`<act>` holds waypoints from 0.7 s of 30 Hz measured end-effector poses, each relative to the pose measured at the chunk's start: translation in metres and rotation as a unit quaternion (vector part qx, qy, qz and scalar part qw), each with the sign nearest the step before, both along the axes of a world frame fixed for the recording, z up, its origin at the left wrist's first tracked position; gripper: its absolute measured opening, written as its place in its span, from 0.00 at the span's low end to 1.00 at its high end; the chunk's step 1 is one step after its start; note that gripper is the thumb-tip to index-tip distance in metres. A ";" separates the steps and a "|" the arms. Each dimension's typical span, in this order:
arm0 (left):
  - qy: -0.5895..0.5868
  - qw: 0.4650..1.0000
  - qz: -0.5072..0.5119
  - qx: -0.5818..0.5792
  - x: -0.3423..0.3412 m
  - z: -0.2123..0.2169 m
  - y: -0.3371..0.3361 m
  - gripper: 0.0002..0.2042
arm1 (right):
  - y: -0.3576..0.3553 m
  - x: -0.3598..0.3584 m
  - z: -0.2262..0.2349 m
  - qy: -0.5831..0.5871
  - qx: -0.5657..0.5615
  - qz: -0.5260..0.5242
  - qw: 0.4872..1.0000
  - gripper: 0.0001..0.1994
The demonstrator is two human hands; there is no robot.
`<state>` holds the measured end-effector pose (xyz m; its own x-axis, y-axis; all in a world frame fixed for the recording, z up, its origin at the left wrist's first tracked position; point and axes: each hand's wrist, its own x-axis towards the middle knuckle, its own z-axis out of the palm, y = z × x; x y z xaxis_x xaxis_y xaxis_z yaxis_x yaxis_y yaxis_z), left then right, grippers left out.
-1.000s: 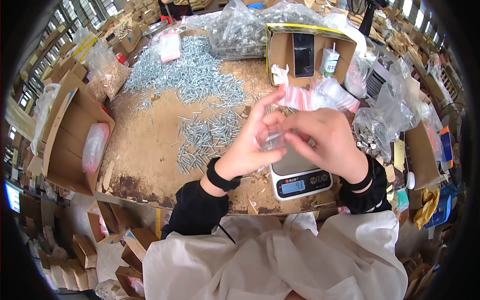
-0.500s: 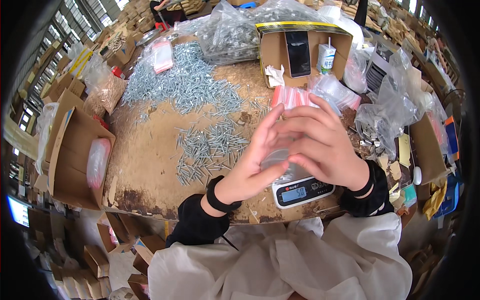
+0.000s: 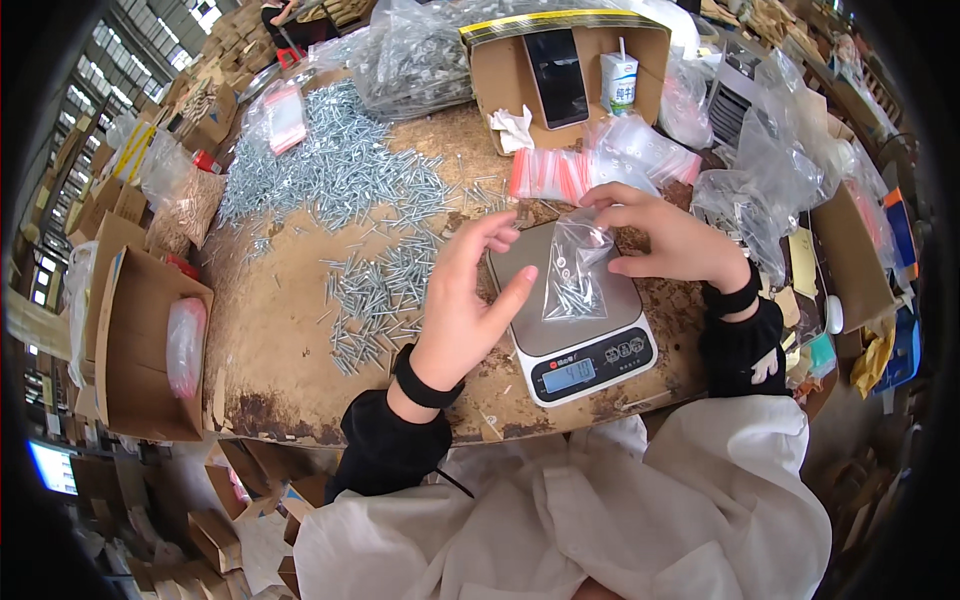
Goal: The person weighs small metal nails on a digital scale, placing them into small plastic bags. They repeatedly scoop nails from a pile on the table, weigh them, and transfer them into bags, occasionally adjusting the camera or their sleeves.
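A small clear plastic bag lies on the plate of the kitchen scale, whose display is lit. In the bag are several silver screws and a few small pale pieces I cannot name. My right hand is at the bag's upper right corner, thumb and fingers apart; whether a fingertip touches the plastic I cannot tell. My left hand hovers by the scale's left edge, its fingers spread and holding nothing. A small heap of silver screws lies left of that hand, with a larger screw pile beyond.
Red-edged clear zip bags lie beyond the scale. Behind them an open cardboard box holds a phone and a drink carton. Another carton stands at the table's left edge. Crumpled plastic bags clutter the right.
My hands have drawn apart, the left one moving left and the right one rightward. The bag they covered now shows lying on the scale, and the display reading has changed.
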<state>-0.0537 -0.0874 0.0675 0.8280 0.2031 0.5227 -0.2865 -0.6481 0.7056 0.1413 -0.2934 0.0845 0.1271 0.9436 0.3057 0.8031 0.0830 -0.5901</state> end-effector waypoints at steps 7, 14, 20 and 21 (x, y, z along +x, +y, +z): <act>-0.011 1.000 -0.003 0.015 0.002 -0.001 0.001 0.22 | 0.004 0.006 -0.009 -0.068 -0.036 -0.105 0.992 0.11; -0.005 0.999 -0.008 0.037 0.004 0.001 0.001 0.18 | -0.017 0.027 0.006 -0.145 0.220 -0.294 0.919 0.10; 0.006 0.999 0.004 0.035 0.005 -0.005 0.003 0.18 | -0.009 0.010 0.007 -0.124 0.211 -0.251 0.937 0.10; 0.004 0.999 0.007 0.034 0.005 -0.005 0.004 0.18 | -0.008 0.007 0.007 -0.122 0.206 -0.246 0.939 0.10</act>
<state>-0.0485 -0.0836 0.0621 0.8299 0.1784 0.5286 -0.2719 -0.6981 0.6624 0.1484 -0.3018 0.0920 0.3963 0.5842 0.7083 0.9108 -0.1532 -0.3833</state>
